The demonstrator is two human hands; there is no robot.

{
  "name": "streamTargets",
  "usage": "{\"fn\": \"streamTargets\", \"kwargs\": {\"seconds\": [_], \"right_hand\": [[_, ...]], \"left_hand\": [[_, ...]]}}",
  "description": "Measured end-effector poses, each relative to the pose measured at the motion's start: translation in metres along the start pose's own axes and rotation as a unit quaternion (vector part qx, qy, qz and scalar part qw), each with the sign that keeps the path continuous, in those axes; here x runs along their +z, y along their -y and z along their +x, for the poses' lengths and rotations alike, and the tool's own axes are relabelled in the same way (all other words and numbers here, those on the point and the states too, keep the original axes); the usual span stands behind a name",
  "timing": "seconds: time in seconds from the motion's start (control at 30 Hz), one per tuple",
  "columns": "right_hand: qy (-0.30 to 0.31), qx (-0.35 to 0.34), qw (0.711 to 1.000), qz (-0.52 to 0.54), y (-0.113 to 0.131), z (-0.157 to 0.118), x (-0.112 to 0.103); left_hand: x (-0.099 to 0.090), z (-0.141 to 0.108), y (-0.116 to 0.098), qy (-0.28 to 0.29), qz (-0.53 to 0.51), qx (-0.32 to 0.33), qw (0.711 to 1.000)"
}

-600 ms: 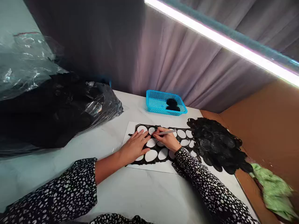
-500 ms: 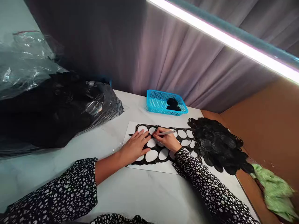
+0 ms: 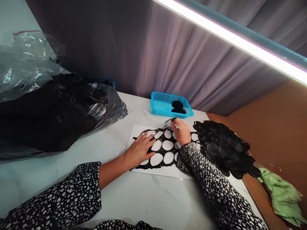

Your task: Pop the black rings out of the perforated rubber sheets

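A black sheet with rows of oval holes [image 3: 162,150] lies on a white board [image 3: 153,171], which shows through the holes. My left hand [image 3: 140,150] rests flat on the sheet's left part, fingers spread. Closed and slightly blurred, my right hand [image 3: 182,131] is over the sheet's far edge. A slim pale pen-like tool [image 3: 176,126] shows only partly in its fingers. Thin black strands [image 3: 169,122] stretch from the sheet's far edge up to the right fingers, and the edge there looks pulled up.
A blue plastic basket [image 3: 163,112] with a few black round pieces stands behind the board. To the right is a heap of black round pieces [image 3: 223,148], with a green cloth [image 3: 281,193] beyond. A large plastic bag of black material [image 3: 59,111] fills the left.
My right hand has moved right and away from me, drawing black strands off the sheet's far edge. The pale tool has swung from lying across the hand to mostly hidden. My left hand stays put.
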State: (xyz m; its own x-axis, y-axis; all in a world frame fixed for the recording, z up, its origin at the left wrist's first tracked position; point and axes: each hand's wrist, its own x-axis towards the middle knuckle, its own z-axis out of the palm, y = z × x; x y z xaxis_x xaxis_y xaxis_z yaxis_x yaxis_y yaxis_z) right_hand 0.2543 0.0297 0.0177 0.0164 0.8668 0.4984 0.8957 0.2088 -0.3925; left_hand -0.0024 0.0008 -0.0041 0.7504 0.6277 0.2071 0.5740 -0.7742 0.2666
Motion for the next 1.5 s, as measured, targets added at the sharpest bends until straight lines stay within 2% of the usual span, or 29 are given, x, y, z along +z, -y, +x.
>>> {"fn": "streamTargets", "kwargs": {"seconds": [0.07, 0.1, 0.2, 0.33, 0.47, 0.6, 0.67, 0.73, 0.8, 0.83, 0.93, 1.0, 1.03, 1.07, 1.1, 1.13, 1.2, 1.3, 1.4, 1.43, 1.5], "right_hand": [[-0.072, 0.132, 0.989, 0.014, -0.022, 0.022, -0.007], [-0.084, 0.180, 0.980, 0.031, -0.029, 0.031, -0.009], [-0.037, 0.240, 0.961, 0.130, -0.023, 0.039, -0.011], [0.089, 0.208, 0.933, 0.279, 0.023, 0.020, 0.005], [0.181, 0.102, 0.927, 0.312, 0.064, 0.001, 0.022], [0.209, 0.049, 0.924, 0.318, 0.082, -0.008, 0.028], [0.211, 0.063, 0.918, 0.328, 0.083, -0.010, 0.030], [0.197, 0.116, 0.901, 0.370, 0.081, -0.010, 0.030], [0.156, 0.205, 0.852, 0.455, 0.076, -0.007, 0.027], [0.133, 0.255, 0.812, 0.508, 0.073, -0.004, 0.024], [0.093, 0.380, 0.657, 0.644, 0.065, 0.006, 0.011], [0.098, 0.418, 0.571, 0.700, 0.062, 0.012, 0.002], [0.105, 0.420, 0.545, 0.719, 0.062, 0.012, -0.001], [0.116, 0.411, 0.532, 0.731, 0.064, 0.011, -0.003], [0.126, 0.396, 0.536, 0.735, 0.067, 0.008, -0.003], [0.137, 0.375, 0.555, 0.729, 0.071, 0.004, -0.001], [0.166, 0.328, 0.623, 0.691, 0.080, -0.009, 0.004], [0.219, 0.251, 0.738, 0.588, 0.093, -0.030, 0.011], [0.255, 0.168, 0.829, 0.468, 0.101, -0.046, 0.014], [0.257, 0.144, 0.850, 0.436, 0.102, -0.050, 0.014], [0.249, 0.113, 0.874, 0.403, 0.104, -0.054, 0.014]], "left_hand": [[-0.001, 0.001, 0.001, -0.001, -0.002, 0.001, 1.000], [-0.002, 0.001, 0.003, -0.003, -0.004, 0.004, 1.000], [-0.008, -0.001, 0.010, -0.027, -0.001, 0.011, 1.000], [-0.015, -0.013, 0.021, -0.062, 0.040, -0.013, 0.997], [-0.016, -0.024, 0.025, -0.063, 0.053, -0.016, 0.996], [-0.013, -0.026, 0.024, -0.063, 0.052, -0.011, 0.997], [-0.013, -0.027, 0.023, -0.066, 0.050, -0.011, 0.997], [-0.014, -0.027, 0.024, -0.061, 0.043, -0.016, 0.997], [-0.016, -0.026, 0.026, -0.046, 0.033, -0.024, 0.998], [-0.018, -0.025, 0.028, -0.035, 0.029, -0.030, 0.999], [-0.024, -0.017, 0.036, -0.008, 0.030, -0.047, 0.998], [-0.027, -0.013, 0.041, -0.003, 0.034, -0.051, 0.998], [-0.029, -0.012, 0.042, -0.009, 0.034, -0.051, 0.998], [-0.030, -0.013, 0.042, -0.021, 0.032, -0.050, 0.998], [-0.031, -0.016, 0.041, -0.037, 0.027, -0.048, 0.998], [-0.032, -0.020, 0.039, -0.053, 0.020, -0.043, 0.997], [-0.033, -0.031, 0.031, -0.070, 0.011, -0.023, 0.997], [-0.035, -0.052, 0.018, -0.050, 0.008, 0.012, 0.999], [-0.035, -0.065, 0.012, -0.035, 0.000, 0.018, 0.999], [-0.035, -0.067, 0.012, -0.033, -0.003, 0.018, 0.999], [-0.034, -0.068, 0.013, -0.032, -0.007, 0.016, 0.999]]}}
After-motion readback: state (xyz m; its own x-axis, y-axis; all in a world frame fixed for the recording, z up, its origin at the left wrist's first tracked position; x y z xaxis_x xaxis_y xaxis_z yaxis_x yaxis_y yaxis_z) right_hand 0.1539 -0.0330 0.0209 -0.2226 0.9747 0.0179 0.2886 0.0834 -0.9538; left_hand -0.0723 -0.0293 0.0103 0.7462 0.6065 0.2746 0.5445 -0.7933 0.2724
